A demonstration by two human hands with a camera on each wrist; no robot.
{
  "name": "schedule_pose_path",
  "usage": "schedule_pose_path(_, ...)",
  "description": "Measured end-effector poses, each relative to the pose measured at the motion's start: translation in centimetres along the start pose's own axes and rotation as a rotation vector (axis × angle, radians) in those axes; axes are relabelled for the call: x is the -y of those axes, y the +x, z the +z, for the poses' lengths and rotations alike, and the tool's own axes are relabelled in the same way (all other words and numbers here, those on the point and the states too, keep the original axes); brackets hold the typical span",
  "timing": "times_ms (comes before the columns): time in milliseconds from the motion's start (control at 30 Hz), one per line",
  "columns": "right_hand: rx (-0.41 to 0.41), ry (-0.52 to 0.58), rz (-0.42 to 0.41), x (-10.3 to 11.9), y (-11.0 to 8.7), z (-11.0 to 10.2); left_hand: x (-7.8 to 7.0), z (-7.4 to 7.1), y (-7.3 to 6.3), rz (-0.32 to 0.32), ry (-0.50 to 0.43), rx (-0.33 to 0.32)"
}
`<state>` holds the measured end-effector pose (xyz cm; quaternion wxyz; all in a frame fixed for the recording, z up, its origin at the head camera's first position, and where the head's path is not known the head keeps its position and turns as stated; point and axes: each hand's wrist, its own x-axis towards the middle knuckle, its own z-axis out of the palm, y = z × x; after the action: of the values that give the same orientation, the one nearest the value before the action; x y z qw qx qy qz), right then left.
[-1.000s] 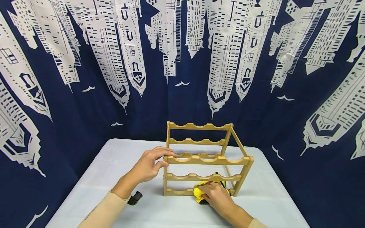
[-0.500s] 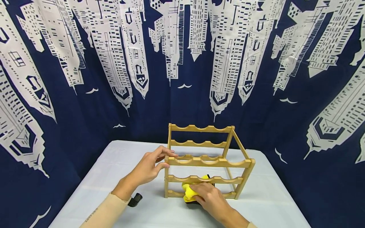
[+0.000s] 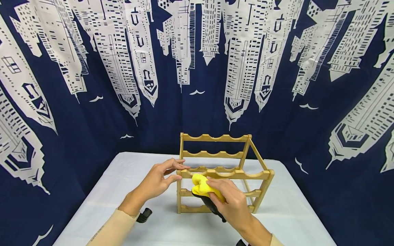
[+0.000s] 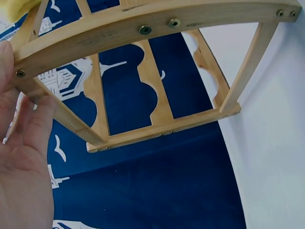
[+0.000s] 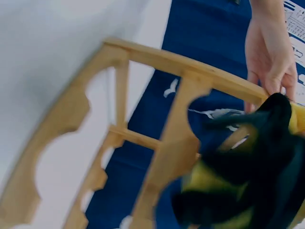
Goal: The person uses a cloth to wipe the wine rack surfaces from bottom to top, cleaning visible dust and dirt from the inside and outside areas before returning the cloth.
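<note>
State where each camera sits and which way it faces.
Head: worn on the head, looking forward and down at the wooden rack and yellow bundle; left hand and right hand show.
Left wrist: worn there, looking at the rack's left end; left hand shows.
Right wrist: worn there, looking past the bundle at the rack; left hand shows.
Shared: both wrist views show the rack and left hand.

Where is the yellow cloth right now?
In the head view, the yellow cloth is held by the right hand, before the near side of the wooden rack, right of the left hand.
</note>
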<state>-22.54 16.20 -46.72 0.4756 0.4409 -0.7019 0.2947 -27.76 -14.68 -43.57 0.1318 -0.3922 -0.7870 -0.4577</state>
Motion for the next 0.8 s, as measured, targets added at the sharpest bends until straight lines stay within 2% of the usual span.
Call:
schedule_pose_path(200, 0.045, -0.195, -0.14, 0.1, 1.8, 0.5, -0.4, -0.2, 0.2, -0.005, 0.028, -0.006)
schedule_pose_path(300, 0.082, -0.223, -0.188, 0.5, 1.7, 1.2, -0.4, -0.1, 0.1, -0.003, 0.019, -0.001)
schedule_pose_path(367, 0.117, -0.221, -0.191, 0.8, 1.5, 1.7, -0.4, -0.1, 0.0, 0.002, 0.015, -0.001)
schedule_pose_path(600, 0.244, -0.2, -0.12, 1.3, 0.8, 3.1, -0.5, -0.1, -0.2, -0.022, -0.006, -0.006)
schedule_pose_path(800, 0.289, -0.125, 0.069, 0.9, 0.6, 4.2, -0.7, 0.0, -0.1, -0.008, -0.003, -0.003)
